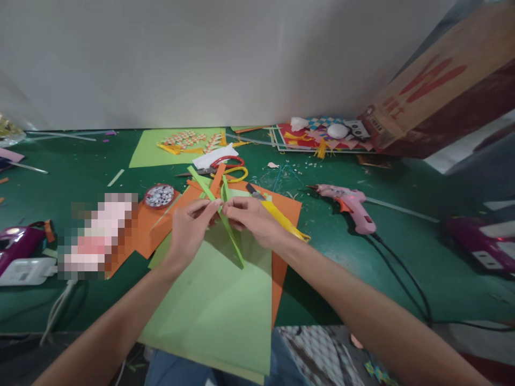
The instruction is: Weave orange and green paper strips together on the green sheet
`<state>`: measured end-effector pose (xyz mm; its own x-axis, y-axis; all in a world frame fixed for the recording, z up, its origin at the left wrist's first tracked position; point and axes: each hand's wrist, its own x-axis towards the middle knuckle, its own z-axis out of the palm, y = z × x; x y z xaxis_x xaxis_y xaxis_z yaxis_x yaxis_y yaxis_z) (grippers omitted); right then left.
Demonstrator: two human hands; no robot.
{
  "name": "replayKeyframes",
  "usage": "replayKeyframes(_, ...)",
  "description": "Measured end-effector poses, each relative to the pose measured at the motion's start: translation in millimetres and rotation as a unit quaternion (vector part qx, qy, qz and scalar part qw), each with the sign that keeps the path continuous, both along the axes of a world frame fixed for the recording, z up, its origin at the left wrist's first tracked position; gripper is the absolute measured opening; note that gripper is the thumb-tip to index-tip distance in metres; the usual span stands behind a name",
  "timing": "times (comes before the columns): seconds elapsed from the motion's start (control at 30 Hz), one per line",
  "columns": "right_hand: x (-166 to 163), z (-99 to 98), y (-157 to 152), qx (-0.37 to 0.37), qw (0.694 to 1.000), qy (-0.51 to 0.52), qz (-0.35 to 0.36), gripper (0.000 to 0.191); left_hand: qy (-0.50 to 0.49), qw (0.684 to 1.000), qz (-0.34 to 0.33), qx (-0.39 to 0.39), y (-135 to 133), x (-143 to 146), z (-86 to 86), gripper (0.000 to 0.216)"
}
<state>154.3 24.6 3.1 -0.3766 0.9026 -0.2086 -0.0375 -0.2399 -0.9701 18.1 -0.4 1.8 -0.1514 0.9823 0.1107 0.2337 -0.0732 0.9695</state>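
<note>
Pinching the green strips (234, 242) together

You grasp them in both left hand (187, 228) and right hand (255, 221), over the green sheet (217, 311); keep tension even, edges flat, and stay clear of the glue gun (341, 199)

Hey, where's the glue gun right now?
In the head view, the pink glue gun lies on the green table, to the right of the yellow cutter and the right hand.

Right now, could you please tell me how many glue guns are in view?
1: the pink glue gun on the table, right of the right hand.
</note>
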Motion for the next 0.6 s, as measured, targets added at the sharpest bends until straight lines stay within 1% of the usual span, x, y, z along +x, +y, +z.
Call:
replayKeyframes(0.13, 3.4, -2.1, 2.4, 0.003, 0.999, -0.017, 0.047, 0.015, -0.021, 1.0, 0.018, 0.003, 3.2, -3.2, -5.0, 0.024)
replayKeyframes(0.23, 4.6, -3.9, 3.5, 0.016, 0.997, -0.029, 0.069, 0.016, -0.024, 1.0, 0.02, -0.002, 4.6, -4.4, -7.8, 0.022)
replayKeyframes(0.37, 3.7, -4.5, 3.5, 0.024, 0.997, -0.035, 0.067, 0.017, -0.026, 0.999, 0.012, -0.017, 4.6, -4.6, -8.5, 0.021)
replayKeyframes(0.6, 3.5, -5.9, 4.8, 0.018, 0.998, -0.023, 0.057, 0.017, -0.025, 1.0, 0.003, -0.017, 5.9, -5.6, -9.9, 0.025)
